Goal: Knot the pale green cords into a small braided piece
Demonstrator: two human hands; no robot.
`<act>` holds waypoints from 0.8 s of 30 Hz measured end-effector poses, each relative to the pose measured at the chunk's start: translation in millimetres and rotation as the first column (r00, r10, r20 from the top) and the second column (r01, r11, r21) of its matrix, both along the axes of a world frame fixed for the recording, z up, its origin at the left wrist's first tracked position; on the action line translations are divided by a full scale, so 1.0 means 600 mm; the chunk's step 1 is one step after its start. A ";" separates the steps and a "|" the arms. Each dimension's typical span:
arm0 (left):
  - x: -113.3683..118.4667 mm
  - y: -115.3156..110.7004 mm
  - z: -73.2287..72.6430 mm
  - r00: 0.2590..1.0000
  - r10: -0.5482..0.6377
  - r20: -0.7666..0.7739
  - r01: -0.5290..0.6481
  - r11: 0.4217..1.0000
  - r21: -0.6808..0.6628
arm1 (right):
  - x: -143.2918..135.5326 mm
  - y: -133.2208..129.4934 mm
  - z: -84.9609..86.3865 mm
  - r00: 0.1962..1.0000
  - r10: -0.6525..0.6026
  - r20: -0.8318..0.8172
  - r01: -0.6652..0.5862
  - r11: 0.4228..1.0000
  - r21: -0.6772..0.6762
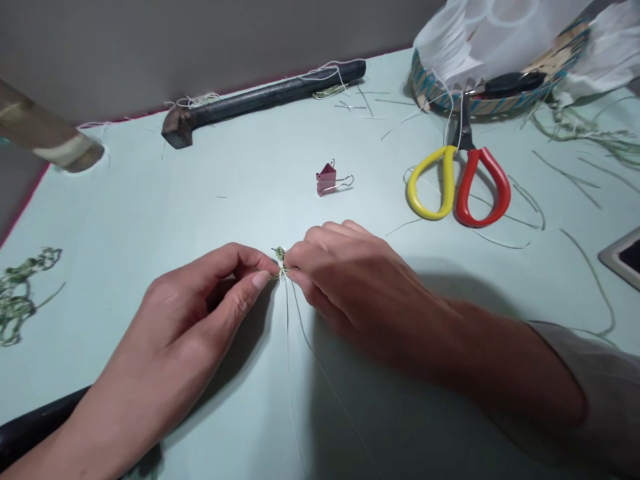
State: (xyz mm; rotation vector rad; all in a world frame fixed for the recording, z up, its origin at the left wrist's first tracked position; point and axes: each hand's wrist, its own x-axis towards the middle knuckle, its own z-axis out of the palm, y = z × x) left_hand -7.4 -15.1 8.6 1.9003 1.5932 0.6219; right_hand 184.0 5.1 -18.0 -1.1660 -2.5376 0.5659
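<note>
A small knotted piece of green and white cord (281, 255) is pinched between my two hands at the middle of the table. My left hand (200, 313) closes thumb and forefinger on a thin cord at its left side. From the right, my right hand (345, 273) grips it with curled fingers, which hide part of the knot. Two thin pale strands (289, 333) run from the knot toward the table's near edge. Beyond the hands stands a dark pink binder clip (327, 180). Scissors (466, 153) with one yellow and one red handle lie to the right.
A black-handled hammer (270, 97) lies along the back edge. A woven basket (425, 100) with white plastic and a black-handled tool is at back right. Green knotted cord (23, 293) lies at left, a phone-like device (623, 257) at right. Cord scraps are scattered about. A wooden pole (60, 140) rises back left.
</note>
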 end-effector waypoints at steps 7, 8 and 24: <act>0.003 -0.005 -0.010 0.998 0.052 0.034 -0.052 0.999 -0.004 | 0.003 0.004 -0.006 0.997 0.017 -0.079 -0.015 1.000 0.026; 0.003 -0.005 -0.012 0.997 0.062 0.042 -0.062 0.998 -0.005 | 0.003 0.003 -0.007 0.996 0.017 -0.092 -0.013 0.999 0.040; 0.004 -0.014 -0.007 0.975 -0.056 -0.217 0.090 0.984 0.151 | 0.005 -0.002 -0.014 0.989 0.042 -0.143 -0.016 0.983 0.181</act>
